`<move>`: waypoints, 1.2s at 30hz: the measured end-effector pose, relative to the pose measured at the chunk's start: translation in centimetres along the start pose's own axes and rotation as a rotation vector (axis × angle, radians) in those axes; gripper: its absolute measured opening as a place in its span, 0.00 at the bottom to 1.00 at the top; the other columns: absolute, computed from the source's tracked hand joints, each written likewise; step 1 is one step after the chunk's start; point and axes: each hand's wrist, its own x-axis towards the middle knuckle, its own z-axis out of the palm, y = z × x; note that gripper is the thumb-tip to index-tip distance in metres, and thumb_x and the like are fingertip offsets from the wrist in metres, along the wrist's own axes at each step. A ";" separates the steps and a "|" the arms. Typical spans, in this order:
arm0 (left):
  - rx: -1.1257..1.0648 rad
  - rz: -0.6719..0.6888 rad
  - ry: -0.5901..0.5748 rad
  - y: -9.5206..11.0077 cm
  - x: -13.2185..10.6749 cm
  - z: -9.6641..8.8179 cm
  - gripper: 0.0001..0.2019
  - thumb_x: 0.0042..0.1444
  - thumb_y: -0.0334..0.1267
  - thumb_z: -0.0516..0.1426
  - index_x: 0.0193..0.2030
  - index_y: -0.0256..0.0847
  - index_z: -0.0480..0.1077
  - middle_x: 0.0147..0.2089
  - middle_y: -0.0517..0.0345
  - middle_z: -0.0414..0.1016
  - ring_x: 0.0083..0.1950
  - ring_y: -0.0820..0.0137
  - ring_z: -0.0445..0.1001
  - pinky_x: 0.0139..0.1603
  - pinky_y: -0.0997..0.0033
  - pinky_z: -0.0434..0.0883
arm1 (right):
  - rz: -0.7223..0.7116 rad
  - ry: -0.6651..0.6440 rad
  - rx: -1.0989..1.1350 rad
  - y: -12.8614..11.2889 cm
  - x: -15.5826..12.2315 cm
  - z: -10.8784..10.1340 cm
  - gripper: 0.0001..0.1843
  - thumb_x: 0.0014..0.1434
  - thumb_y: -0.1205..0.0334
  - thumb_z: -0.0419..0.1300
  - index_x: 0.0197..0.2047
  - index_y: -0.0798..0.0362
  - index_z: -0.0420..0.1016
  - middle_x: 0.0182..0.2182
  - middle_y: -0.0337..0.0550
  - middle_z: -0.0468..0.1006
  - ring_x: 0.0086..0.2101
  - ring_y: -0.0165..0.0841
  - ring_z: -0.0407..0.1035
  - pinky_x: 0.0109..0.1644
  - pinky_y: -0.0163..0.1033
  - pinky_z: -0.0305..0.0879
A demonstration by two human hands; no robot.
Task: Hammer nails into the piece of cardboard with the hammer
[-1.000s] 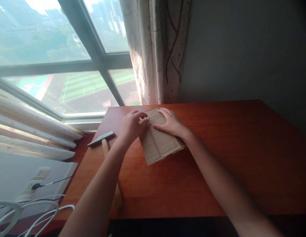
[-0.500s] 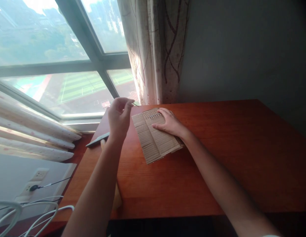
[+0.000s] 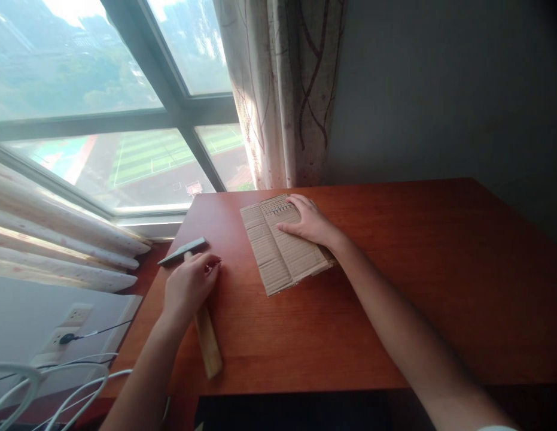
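Observation:
A folded sheet of corrugated cardboard (image 3: 276, 251) lies on the table, with rows of small holes (image 3: 274, 207) and short dark marks near its far edge. My right hand (image 3: 312, 222) grips the cardboard's right side, thumb on top and fingers by the holes. Left of it is a hammer with a grey metal head (image 3: 183, 251) and a wooden handle (image 3: 209, 344). Over the upper handle hovers my left hand (image 3: 191, 281), fingers curled and tips nearly together; what sits between them, if anything, is too small to make out. Whether this hand touches the handle I cannot tell.
The reddish wooden table (image 3: 417, 269) reaches a window (image 3: 152, 155) and a patterned curtain (image 3: 278, 96) at the back. White cables (image 3: 94, 383) and a wall socket (image 3: 69, 326) are at lower left. A dark space shows below the front edge.
My left hand has come down and toward me, from beside the cardboard's far left corner to over the hammer handle. The thin dark stick at its fingertips no longer shows clearly. My right hand stays put.

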 end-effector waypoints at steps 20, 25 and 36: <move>-0.427 0.248 0.282 6.1 5.5 -2.1 0.07 0.59 0.39 0.57 0.38 0.41 0.76 0.34 0.59 0.76 0.34 0.71 0.73 0.35 0.72 0.67 | 0.016 -0.004 0.016 0.1 0.0 0.1 0.43 0.51 0.45 0.68 0.65 0.56 0.65 0.67 0.55 0.61 0.66 0.48 0.54 0.72 0.51 0.50; -0.463 0.322 0.224 9.2 8.1 -1.7 0.08 0.59 0.40 0.58 0.38 0.41 0.77 0.35 0.57 0.77 0.34 0.70 0.73 0.36 0.70 0.67 | 0.012 -0.010 0.017 0.0 0.1 0.1 0.43 0.51 0.45 0.68 0.65 0.56 0.65 0.67 0.55 0.61 0.67 0.48 0.54 0.71 0.50 0.50; -0.591 0.369 0.296 11.6 10.6 -0.4 0.04 0.57 0.35 0.59 0.34 0.40 0.77 0.37 0.56 0.76 0.34 0.71 0.73 0.39 0.70 0.70 | 0.006 -0.011 0.010 0.1 0.2 0.2 0.44 0.52 0.43 0.68 0.65 0.57 0.65 0.67 0.57 0.61 0.67 0.47 0.54 0.72 0.50 0.49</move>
